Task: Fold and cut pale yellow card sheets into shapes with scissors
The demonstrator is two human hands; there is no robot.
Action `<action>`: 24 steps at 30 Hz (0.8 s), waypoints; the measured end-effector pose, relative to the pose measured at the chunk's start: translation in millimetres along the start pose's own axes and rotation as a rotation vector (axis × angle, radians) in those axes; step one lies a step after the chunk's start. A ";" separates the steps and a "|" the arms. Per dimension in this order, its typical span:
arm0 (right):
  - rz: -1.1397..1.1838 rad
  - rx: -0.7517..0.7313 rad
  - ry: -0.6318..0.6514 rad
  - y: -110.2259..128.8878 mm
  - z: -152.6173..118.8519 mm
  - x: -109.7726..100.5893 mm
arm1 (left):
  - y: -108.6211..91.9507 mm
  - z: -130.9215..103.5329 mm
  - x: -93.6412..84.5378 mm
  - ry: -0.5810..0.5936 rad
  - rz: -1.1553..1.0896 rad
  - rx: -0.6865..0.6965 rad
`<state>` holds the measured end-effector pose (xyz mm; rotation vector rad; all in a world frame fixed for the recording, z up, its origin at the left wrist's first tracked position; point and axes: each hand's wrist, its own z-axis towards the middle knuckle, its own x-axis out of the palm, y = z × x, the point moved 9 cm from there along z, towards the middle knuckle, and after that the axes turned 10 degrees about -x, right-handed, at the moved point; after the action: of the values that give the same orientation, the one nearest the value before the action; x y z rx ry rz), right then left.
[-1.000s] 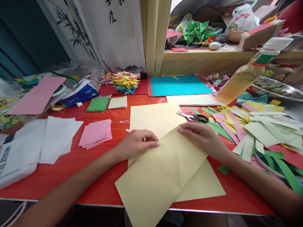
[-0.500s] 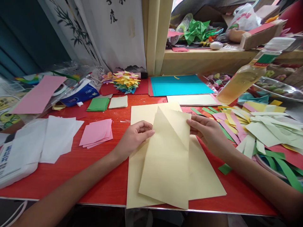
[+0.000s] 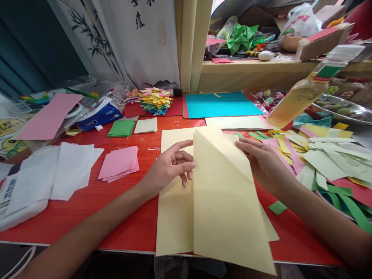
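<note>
A pale yellow sheet of paper [image 3: 226,209], its top corner folded over along a slanting edge, is raised in front of me and reaches past the table's near edge. My right hand [image 3: 263,164] pinches its upper right part between thumb and fingers. Along the paper's left edge is my left hand [image 3: 171,166], fingers apart; its thumb tip and index fingertip meet that edge. Beneath lie more pale yellow sheets [image 3: 174,221] flat on the red table, partly covered by the raised one.
Pink squares [image 3: 119,164], green squares [image 3: 121,128] and cream squares [image 3: 145,125] lie to the left. Paper strips [image 3: 334,155] crowd the right side. A bottle of amber liquid [image 3: 302,97] stands behind them. Blue sheets [image 3: 223,105] lie at the back.
The folded sheet has swung to the right and nearer to me. My left hand's fingers have spread from their pinch on its edge; my right hand has moved slightly right with it.
</note>
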<state>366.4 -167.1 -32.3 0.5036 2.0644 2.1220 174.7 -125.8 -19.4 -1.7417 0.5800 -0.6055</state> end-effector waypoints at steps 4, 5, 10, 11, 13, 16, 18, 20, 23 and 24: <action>-0.026 0.069 -0.029 -9.6 0.0 -4.3 | 3.6 0.4 4.6 0.027 -0.036 -0.058; -0.045 0.059 -0.014 -10.3 0.1 -3.2 | 4.6 1.1 2.4 0.004 -0.036 -0.065; -0.223 0.006 0.047 -10.5 -2.7 2.8 | 8.4 5.6 -9.8 -0.082 0.012 -0.044; -0.263 -0.004 0.060 -9.4 -3.7 4.3 | 9.0 6.3 -10.8 -0.080 0.025 -0.034; -0.318 -0.028 0.103 -6.3 -5.7 8.9 | 10.6 7.5 -12.0 -0.071 0.049 -0.017; -0.301 -0.042 0.166 -4.5 -8.0 15.2 | 13.4 8.7 -13.1 -0.068 0.066 -0.008; -0.230 -0.030 0.172 -6.4 -8.0 16.3 | 13.8 9.0 -14.1 -0.075 0.063 0.002; -0.121 -0.004 0.174 -10.3 -7.2 17.3 | 13.1 9.1 -14.9 -0.084 0.056 0.015; 0.048 0.031 0.191 -15.3 -6.2 21.2 | 12.0 8.8 -15.4 -0.089 0.042 0.024; 0.089 0.039 0.197 -16.2 -6.1 22.7 | 11.8 8.6 -15.2 -0.085 0.037 0.025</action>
<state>341.1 -164.6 -45.1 0.4128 2.2296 2.2692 168.2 -112.4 -34.3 -1.7213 0.5417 -0.5080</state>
